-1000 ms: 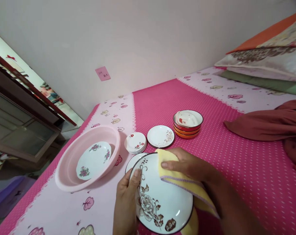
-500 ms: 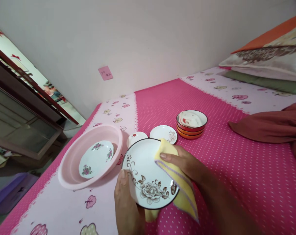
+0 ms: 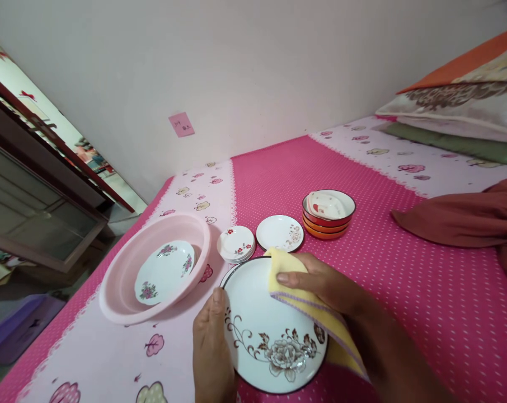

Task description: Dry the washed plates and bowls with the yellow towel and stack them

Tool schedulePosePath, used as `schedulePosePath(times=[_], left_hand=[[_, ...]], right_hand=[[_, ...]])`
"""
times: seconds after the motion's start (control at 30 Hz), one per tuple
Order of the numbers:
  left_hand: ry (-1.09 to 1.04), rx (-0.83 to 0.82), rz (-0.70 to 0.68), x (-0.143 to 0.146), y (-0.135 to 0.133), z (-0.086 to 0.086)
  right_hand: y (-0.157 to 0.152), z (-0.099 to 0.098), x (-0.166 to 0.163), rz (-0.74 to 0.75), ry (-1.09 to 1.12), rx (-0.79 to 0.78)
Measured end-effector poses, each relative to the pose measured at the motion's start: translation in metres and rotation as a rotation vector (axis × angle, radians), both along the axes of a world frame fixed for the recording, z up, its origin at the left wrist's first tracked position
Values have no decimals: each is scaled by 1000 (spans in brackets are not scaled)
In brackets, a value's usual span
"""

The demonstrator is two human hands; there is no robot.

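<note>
Left fingers [image 3: 216, 303] at edge of plate [image 3: 257, 308]

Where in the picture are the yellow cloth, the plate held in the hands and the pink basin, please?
Yellow cloth [image 3: 309, 307], head view: its folded fabric.
Held plate [image 3: 264, 313], head view: its plain white centre.
Pink basin [image 3: 123, 279], head view: its inner left wall.

The pink wall card [image 3: 181, 124] bears writing too small to read

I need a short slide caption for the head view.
Left hand holds a flowered plate; right hand holds a yellow cloth against it.
</note>
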State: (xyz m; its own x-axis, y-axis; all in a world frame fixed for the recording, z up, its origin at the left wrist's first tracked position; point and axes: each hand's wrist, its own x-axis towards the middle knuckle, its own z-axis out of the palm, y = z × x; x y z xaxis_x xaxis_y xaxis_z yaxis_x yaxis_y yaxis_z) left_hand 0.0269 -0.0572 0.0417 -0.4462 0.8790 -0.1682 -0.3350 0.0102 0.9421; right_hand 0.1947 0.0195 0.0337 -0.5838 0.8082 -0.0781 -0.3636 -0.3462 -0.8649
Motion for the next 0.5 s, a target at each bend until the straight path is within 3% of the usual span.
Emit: schedulePosePath(times=[0.13, 0.27, 0.4, 0.5], left_hand=[[34, -84, 133, -4, 1, 1], [-113, -14, 276, -9, 7, -5], [-93, -63, 471, -6, 10, -1], [-25, -67, 506, -8, 9, -2]], right_hand=[[6, -3, -9, -2, 5, 95], [7, -13, -25, 4, 5, 142], [5, -21, -29, 138, -85, 232], [4, -22, -25, 209, -135, 273]])
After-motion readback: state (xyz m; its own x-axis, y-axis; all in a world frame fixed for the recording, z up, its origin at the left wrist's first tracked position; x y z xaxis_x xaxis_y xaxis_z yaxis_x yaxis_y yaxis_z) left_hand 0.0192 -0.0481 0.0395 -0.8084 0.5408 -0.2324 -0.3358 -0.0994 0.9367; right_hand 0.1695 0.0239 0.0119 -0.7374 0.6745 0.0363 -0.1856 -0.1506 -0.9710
